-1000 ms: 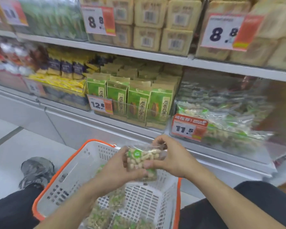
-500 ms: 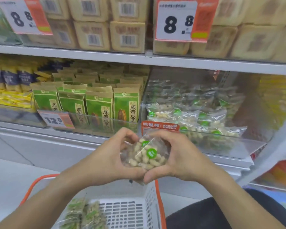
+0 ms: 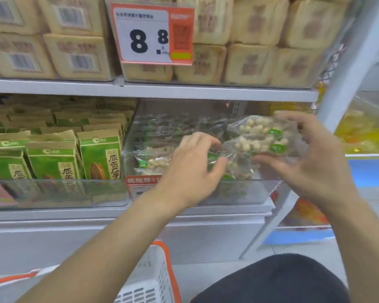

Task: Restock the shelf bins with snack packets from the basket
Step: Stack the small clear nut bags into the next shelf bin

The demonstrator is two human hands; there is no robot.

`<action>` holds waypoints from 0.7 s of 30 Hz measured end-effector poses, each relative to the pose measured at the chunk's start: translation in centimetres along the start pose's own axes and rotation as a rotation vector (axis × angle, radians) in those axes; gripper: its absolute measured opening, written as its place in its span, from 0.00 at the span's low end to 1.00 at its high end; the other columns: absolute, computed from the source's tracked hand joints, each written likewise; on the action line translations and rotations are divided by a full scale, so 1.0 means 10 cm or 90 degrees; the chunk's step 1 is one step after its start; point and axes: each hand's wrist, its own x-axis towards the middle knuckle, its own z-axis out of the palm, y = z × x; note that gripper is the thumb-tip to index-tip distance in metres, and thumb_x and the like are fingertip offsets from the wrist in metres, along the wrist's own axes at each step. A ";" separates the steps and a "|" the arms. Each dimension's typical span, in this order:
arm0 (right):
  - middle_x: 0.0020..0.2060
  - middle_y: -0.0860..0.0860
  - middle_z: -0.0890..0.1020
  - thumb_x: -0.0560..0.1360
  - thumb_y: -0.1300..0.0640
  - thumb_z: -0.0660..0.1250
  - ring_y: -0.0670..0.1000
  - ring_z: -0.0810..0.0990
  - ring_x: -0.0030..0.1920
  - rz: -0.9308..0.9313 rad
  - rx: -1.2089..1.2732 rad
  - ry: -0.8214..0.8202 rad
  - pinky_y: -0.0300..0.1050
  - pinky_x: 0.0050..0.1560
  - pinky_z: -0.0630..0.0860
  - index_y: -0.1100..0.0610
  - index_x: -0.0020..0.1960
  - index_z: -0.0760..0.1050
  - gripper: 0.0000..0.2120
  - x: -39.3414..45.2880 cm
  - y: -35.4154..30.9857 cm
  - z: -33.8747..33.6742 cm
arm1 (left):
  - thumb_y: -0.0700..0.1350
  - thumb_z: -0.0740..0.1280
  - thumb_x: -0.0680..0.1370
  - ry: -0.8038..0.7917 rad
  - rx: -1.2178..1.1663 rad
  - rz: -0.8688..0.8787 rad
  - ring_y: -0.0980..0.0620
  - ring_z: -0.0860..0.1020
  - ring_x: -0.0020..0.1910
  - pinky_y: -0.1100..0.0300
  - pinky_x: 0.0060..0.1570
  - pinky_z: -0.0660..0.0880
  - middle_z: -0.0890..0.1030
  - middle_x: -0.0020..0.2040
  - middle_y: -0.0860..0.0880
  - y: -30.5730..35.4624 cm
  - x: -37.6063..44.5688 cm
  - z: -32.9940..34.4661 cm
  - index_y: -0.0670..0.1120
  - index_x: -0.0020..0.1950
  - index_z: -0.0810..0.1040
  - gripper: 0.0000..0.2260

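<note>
Above the right half of the clear shelf bin (image 3: pixel 239 189), the right hand (image 3: pixel 315 162) holds 2 snack packets (image 3: pixel 263 136), thumb curled beneath and fingers arched over the top. The packets are clear crinkled film, flat and pillow-shaped, filled with pale knobbly pieces, each bearing a round green label. The left hand (image 3: pixel 193 169) reaches over the bin's front wall, fingers bent over the left end of the packets and the thumb against the film; whether it truly pinches the film cannot be told through the blur. Further packets of the same kind lie loose inside the bin, heaped toward the rear. The bin's walls are smooth transparent plastic, with a red price tag on its front left corner, partly hidden by the left wrist. Open room remains above the heap, under the grey metal shelf edge (image 3: pixel 184 90). In the bin to the left stand upright green-and-kraft paper bags (image 3: pixel 99 158). On the shelf above sit tan block-shaped packs (image 3: pixel 245 62) behind an 8.8 price card (image 3: pixel 151 33). At the bottom edge shows the white slotted basket (image 3: pixel 149 281) with an orange rim.
</note>
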 end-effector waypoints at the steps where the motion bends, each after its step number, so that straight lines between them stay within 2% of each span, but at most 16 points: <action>1: 0.55 0.43 0.79 0.61 0.49 0.82 0.42 0.78 0.56 -0.005 -0.038 -0.016 0.34 0.62 0.71 0.54 0.64 0.74 0.35 0.06 0.06 -0.07 | 0.54 0.64 0.79 -0.038 0.046 0.015 0.50 0.69 0.63 0.54 0.64 0.66 0.74 0.60 0.50 0.05 0.14 0.11 0.47 0.62 0.75 0.16; 3: 0.54 0.45 0.80 0.61 0.51 0.82 0.50 0.80 0.55 -0.043 -0.125 -0.071 0.50 0.62 0.74 0.54 0.63 0.74 0.34 0.18 0.15 -0.18 | 0.58 0.66 0.78 -0.126 0.127 0.039 0.46 0.69 0.63 0.50 0.62 0.67 0.74 0.60 0.48 0.11 0.38 0.27 0.47 0.63 0.74 0.20; 4: 0.53 0.47 0.81 0.62 0.52 0.82 0.54 0.81 0.55 -0.064 -0.165 -0.101 0.54 0.60 0.75 0.55 0.63 0.74 0.33 0.23 0.19 -0.21 | 0.60 0.67 0.76 -0.172 0.160 0.038 0.45 0.70 0.62 0.49 0.60 0.68 0.74 0.59 0.48 0.11 0.47 0.33 0.48 0.63 0.75 0.21; 6: 0.55 0.50 0.82 0.63 0.53 0.82 0.56 0.80 0.56 -0.092 -0.220 -0.164 0.52 0.57 0.75 0.55 0.64 0.74 0.33 0.33 0.25 -0.24 | 0.61 0.70 0.74 -0.239 0.183 0.023 0.44 0.73 0.60 0.49 0.58 0.70 0.73 0.58 0.48 0.06 0.57 0.40 0.48 0.57 0.78 0.19; 8: 0.59 0.52 0.81 0.64 0.53 0.81 0.58 0.79 0.58 -0.118 -0.272 -0.218 0.52 0.59 0.74 0.55 0.67 0.74 0.34 0.43 0.32 -0.23 | 0.58 0.74 0.72 -0.263 0.142 -0.001 0.43 0.76 0.59 0.49 0.59 0.72 0.73 0.60 0.47 -0.03 0.59 0.44 0.49 0.53 0.82 0.16; 10: 0.60 0.54 0.82 0.64 0.51 0.81 0.60 0.79 0.59 -0.126 -0.317 -0.269 0.54 0.61 0.75 0.55 0.68 0.74 0.36 0.53 0.39 -0.17 | 0.56 0.75 0.72 -0.264 0.131 -0.008 0.42 0.78 0.56 0.50 0.58 0.74 0.74 0.58 0.46 -0.08 0.58 0.46 0.50 0.52 0.83 0.13; 13: 0.58 0.54 0.82 0.63 0.46 0.80 0.60 0.80 0.58 -0.094 -0.365 -0.344 0.54 0.56 0.77 0.53 0.69 0.72 0.37 0.66 0.47 -0.02 | 0.53 0.74 0.73 -0.266 0.152 0.001 0.44 0.79 0.52 0.51 0.55 0.76 0.75 0.55 0.47 -0.12 0.58 0.42 0.49 0.52 0.83 0.11; 16: 0.56 0.56 0.83 0.63 0.46 0.80 0.62 0.80 0.57 -0.065 -0.408 -0.378 0.54 0.52 0.79 0.53 0.70 0.72 0.38 0.73 0.50 0.09 | 0.50 0.74 0.74 -0.276 0.148 -0.007 0.47 0.79 0.51 0.53 0.53 0.76 0.79 0.51 0.50 -0.23 0.58 0.32 0.48 0.52 0.84 0.10; 19: 0.49 0.56 0.82 0.64 0.45 0.78 0.62 0.81 0.52 -0.051 -0.466 -0.430 0.52 0.45 0.80 0.55 0.63 0.74 0.32 0.77 0.49 0.21 | 0.51 0.74 0.74 -0.274 0.146 -0.004 0.49 0.79 0.52 0.57 0.52 0.75 0.82 0.52 0.51 -0.30 0.56 0.24 0.49 0.53 0.84 0.10; 21: 0.42 0.53 0.77 0.65 0.44 0.77 0.60 0.80 0.48 -0.035 -0.510 -0.478 0.47 0.40 0.75 0.56 0.54 0.73 0.25 0.82 0.48 0.31 | 0.51 0.73 0.75 -0.275 0.146 0.001 0.50 0.79 0.52 0.57 0.52 0.76 0.82 0.53 0.51 -0.31 0.55 0.23 0.49 0.53 0.84 0.10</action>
